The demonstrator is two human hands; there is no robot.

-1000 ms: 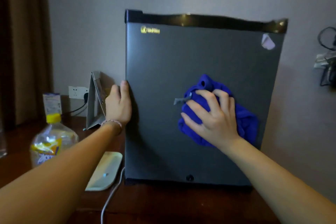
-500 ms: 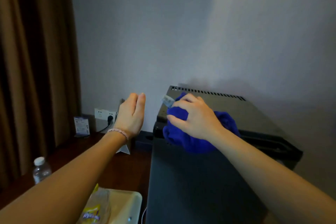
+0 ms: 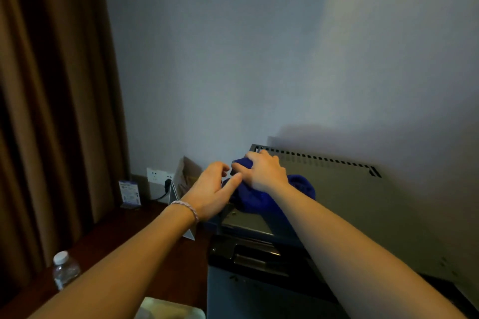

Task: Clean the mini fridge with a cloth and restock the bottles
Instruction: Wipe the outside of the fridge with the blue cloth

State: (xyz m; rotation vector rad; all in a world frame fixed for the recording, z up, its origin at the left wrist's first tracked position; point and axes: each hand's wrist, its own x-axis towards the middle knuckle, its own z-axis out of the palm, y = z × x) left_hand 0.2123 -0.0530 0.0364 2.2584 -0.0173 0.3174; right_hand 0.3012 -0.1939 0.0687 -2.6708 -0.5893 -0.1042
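Dark wood desk (image 3: 160, 261) carries mini fridge (image 3: 350, 215). Left of fridge: white tent card (image 3: 181, 204) just beside it, small blue sign (image 3: 129, 193) farther left, water bottle (image 3: 64, 269) nearer the camera, pale tray (image 3: 171, 308) at fridge's front corner.

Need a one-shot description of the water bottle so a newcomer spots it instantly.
Start at the dark mini fridge on the right, then go left across the brown wooden tabletop toward the brown curtain. The water bottle stands upright near the tabletop's lower left edge. It is the only clear plastic thing with a white cap there.
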